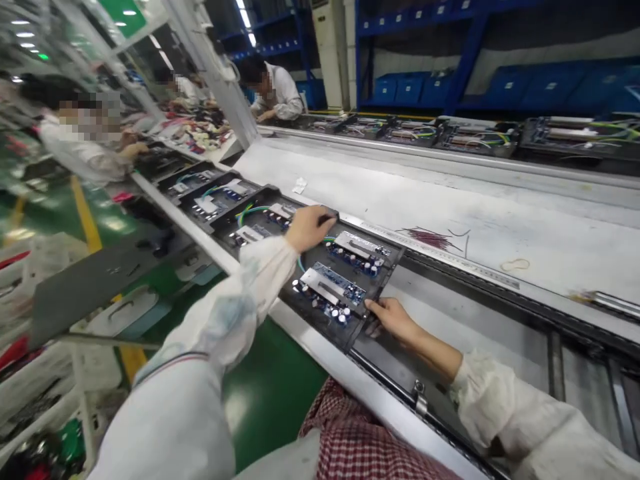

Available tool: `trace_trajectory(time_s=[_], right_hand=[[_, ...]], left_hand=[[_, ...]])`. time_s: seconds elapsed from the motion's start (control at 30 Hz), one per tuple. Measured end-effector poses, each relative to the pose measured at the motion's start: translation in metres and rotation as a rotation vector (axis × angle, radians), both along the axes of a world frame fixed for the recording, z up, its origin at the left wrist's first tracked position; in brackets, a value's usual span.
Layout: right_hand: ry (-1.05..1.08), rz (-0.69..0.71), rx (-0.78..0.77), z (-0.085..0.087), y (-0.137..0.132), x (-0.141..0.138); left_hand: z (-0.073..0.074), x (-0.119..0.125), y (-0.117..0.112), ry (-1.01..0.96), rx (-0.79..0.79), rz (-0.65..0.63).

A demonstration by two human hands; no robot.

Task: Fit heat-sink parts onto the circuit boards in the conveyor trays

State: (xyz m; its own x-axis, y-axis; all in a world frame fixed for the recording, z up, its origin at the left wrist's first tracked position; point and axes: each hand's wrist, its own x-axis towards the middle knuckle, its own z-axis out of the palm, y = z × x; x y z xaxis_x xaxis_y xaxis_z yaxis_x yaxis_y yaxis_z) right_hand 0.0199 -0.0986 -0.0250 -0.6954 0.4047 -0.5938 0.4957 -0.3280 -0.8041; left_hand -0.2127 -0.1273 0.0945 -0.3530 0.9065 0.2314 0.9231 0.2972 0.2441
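The left hand (306, 228) clasps the black circuit-board tray's (383, 277) far edge, fingertips hidden, over a green wire (253, 210); the right hand (393, 319) grips its near edge.

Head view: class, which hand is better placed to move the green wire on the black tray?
Left, most likely. The left hand lies on the black tray right at the green wire, while the right hand sits at the tray's near edge, with circuit boards between it and the wire.
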Motion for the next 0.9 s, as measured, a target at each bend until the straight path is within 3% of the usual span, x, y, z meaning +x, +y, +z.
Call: trace_trajectory(time_s=[0.1, 0.17, 0.23, 0.3, 0.53, 0.6, 0.7, 0.77, 0.83, 0.9], right_hand=[[-0.017, -0.018, -0.002, -0.002, -0.001, 0.001], [-0.026, -0.031, 0.000, -0.003, 0.000, 0.007], [-0.035, -0.045, 0.010, -0.003, 0.002, 0.020], [-0.056, -0.060, 0.037, -0.003, 0.005, 0.039], [-0.175, -0.097, 0.231, 0.005, 0.012, 0.119], [-0.198, -0.079, 0.210, 0.011, 0.017, 0.139], [-0.221, 0.095, 0.182, 0.032, 0.039, 0.166], [-0.297, 0.176, 0.367, 0.054, 0.066, 0.173], [-0.416, 0.045, 0.774, 0.076, 0.097, 0.163], [-0.387, -0.074, 1.135, 0.090, 0.123, 0.133]], left_hand=[[-0.006, 0.031, 0.112, -0.015, -0.212, -0.287], [-0.019, 0.063, 0.168, -0.011, -0.313, -0.429], [-0.033, 0.089, 0.203, 0.004, -0.388, -0.526], [-0.046, 0.104, 0.221, 0.028, -0.449, -0.579], [-0.073, 0.095, 0.244, 0.128, -0.501, -0.593], [-0.072, 0.089, 0.252, 0.146, -0.492, -0.596], [-0.059, 0.085, 0.259, 0.162, -0.431, -0.632], [-0.045, 0.086, 0.250, 0.166, -0.361, -0.683], [-0.031, 0.091, 0.228, 0.174, -0.295, -0.744], [-0.020, 0.100, 0.196, 0.193, -0.251, -0.792]])
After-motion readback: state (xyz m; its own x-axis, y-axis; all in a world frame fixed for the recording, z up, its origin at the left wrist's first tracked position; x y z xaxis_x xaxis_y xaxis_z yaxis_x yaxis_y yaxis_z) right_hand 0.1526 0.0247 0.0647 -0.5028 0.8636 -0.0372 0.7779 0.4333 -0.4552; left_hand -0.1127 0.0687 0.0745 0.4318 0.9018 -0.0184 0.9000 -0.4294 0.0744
